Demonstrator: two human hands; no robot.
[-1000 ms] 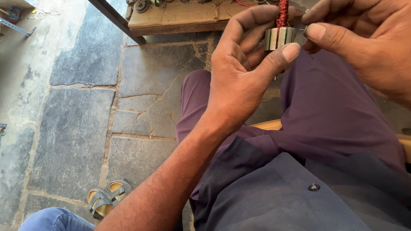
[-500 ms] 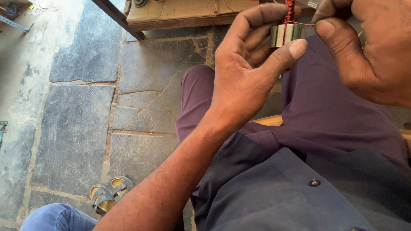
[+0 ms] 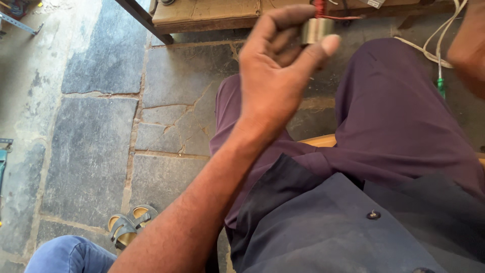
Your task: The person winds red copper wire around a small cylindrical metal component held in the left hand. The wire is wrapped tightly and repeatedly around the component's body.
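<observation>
My left hand (image 3: pixel 275 76) is raised in front of me, fingers and thumb closed around a small metal cylindrical part (image 3: pixel 316 31) with red wire (image 3: pixel 333 15) wound at its top. A strand of the red wire runs off to the right. My right hand (image 3: pixel 467 48) shows only as a blurred edge at the right border, apart from the part; what it holds cannot be seen. Below are my lap in purple trousers and a dark blue shirt.
A low wooden bench or board (image 3: pixel 202 12) lies across the top on the stone-slab floor (image 3: pixel 96 151). A white cord (image 3: pixel 429 48) and a green-handled tool (image 3: pixel 441 86) sit at the right. A sandal (image 3: pixel 126 227) and someone's blue-clad knee (image 3: pixel 70 255) are at the lower left.
My right hand has let go of the part and pulled away to the right edge. The left hand keeps holding the wound metal part, now drawn out with a red strand.
</observation>
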